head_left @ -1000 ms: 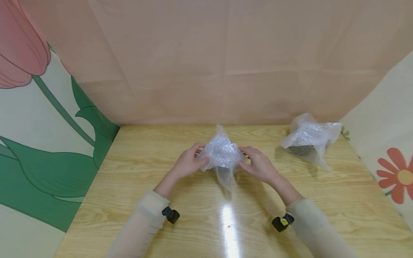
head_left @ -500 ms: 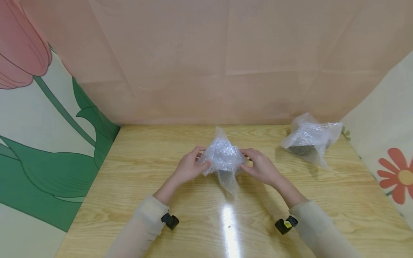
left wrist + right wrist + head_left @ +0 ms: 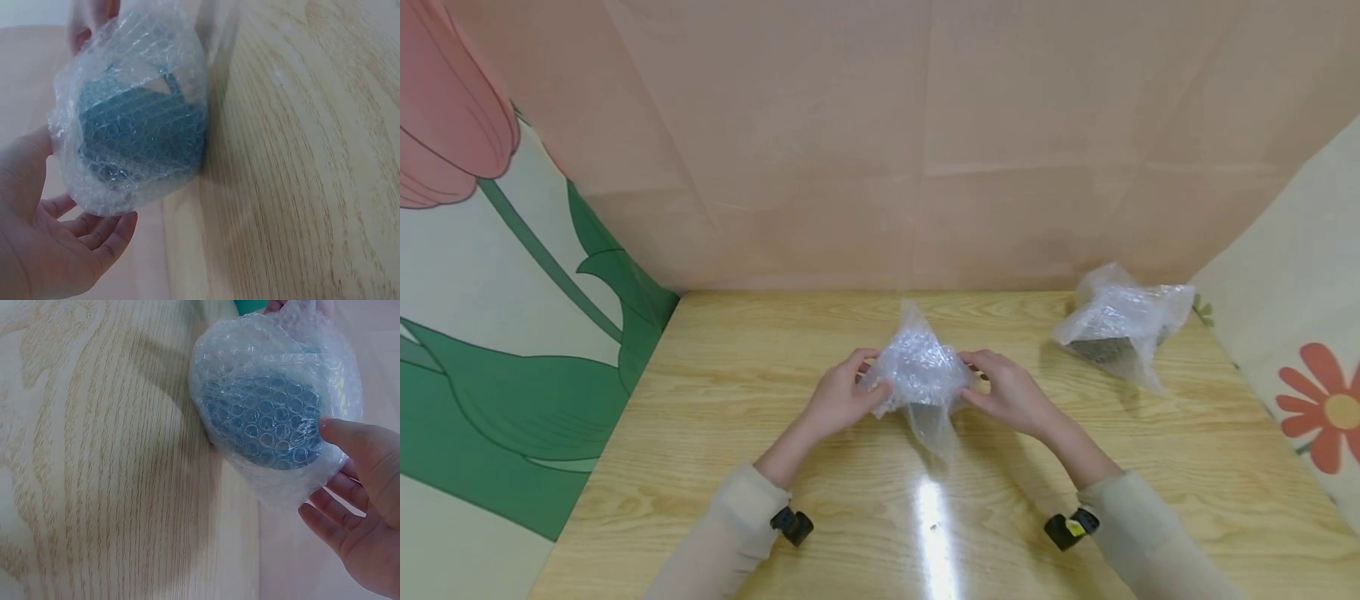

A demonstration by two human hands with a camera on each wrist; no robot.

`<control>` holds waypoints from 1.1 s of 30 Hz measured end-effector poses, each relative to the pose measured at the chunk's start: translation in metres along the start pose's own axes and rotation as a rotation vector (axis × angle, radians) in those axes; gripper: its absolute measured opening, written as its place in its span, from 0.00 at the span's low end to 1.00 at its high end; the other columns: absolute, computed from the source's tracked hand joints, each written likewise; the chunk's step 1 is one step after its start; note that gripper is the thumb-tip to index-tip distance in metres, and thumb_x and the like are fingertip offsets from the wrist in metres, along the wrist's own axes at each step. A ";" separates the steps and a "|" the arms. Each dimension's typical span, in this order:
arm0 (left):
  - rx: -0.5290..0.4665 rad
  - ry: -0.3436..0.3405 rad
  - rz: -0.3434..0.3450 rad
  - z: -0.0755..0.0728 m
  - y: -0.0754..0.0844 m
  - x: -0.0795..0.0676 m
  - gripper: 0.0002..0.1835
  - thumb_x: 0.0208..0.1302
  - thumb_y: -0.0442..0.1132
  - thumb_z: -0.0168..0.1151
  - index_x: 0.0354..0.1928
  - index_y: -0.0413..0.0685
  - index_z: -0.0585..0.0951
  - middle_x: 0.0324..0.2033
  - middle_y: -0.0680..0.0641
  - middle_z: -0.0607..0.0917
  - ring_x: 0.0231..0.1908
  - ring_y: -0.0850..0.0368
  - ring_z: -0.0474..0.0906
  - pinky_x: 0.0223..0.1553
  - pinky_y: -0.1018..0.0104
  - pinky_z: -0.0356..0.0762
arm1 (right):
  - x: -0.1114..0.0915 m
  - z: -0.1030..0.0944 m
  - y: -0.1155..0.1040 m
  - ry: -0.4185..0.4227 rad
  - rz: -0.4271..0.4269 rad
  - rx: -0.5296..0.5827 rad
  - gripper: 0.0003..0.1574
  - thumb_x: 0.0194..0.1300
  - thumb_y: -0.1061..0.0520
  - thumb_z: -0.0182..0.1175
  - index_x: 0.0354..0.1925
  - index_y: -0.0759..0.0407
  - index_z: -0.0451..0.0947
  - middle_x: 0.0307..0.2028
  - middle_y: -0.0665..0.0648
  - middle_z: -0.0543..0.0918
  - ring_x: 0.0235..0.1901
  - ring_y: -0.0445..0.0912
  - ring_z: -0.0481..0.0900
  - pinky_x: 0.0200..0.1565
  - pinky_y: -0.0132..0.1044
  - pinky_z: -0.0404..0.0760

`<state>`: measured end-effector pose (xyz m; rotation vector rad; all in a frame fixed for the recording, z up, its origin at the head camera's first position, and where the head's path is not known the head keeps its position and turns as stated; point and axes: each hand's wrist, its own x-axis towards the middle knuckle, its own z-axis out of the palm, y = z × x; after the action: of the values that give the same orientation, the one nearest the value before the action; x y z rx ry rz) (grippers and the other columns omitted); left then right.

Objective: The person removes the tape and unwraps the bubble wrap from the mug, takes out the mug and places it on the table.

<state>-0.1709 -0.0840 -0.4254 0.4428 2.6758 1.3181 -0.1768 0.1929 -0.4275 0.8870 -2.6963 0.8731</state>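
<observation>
A bubble-wrapped bundle [image 3: 919, 367] stands at the middle of the table, held between both hands. Something dark teal or blue shows through the wrap [image 3: 140, 128], but its kind cannot be made out. My left hand [image 3: 842, 396] grips the bundle's left side, thumb at the front and fingers behind. On the opposite side my right hand [image 3: 1011, 392] holds it the same way, its thumb [image 3: 350, 434] pressed on the bubble wrap. Loose wrap corners stick out at the back and front of the bundle.
Another bubble-wrapped bundle [image 3: 1120, 321], dark underneath, lies at the back right of the wooden table [image 3: 737, 350]. A pink cloth backdrop [image 3: 820, 167] rises behind the table's back edge. Flower-printed panels [image 3: 1330, 275] stand at both sides.
The bundle and both hands have shifted slightly toward me and a little to the right. Both hands keep their hold, and the other bundle stays where it was.
</observation>
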 end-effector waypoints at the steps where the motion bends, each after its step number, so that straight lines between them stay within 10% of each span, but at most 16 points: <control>1: -0.001 -0.001 -0.002 0.000 0.000 0.000 0.29 0.59 0.53 0.60 0.61 0.56 0.67 0.48 0.46 0.79 0.47 0.54 0.75 0.46 0.61 0.77 | 0.000 0.000 0.000 0.001 -0.001 0.002 0.31 0.53 0.60 0.67 0.54 0.67 0.72 0.44 0.60 0.80 0.41 0.52 0.80 0.42 0.46 0.81; 33: 0.120 0.100 0.098 0.003 0.008 -0.010 0.30 0.57 0.51 0.62 0.62 0.52 0.69 0.56 0.49 0.74 0.47 0.55 0.76 0.43 0.62 0.79 | -0.011 -0.004 -0.005 0.063 0.028 0.024 0.36 0.54 0.60 0.66 0.60 0.63 0.68 0.50 0.64 0.76 0.46 0.56 0.77 0.42 0.46 0.82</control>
<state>-0.1592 -0.0802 -0.4206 0.5421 2.8611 1.2402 -0.1654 0.1971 -0.4256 0.8148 -2.6558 0.9248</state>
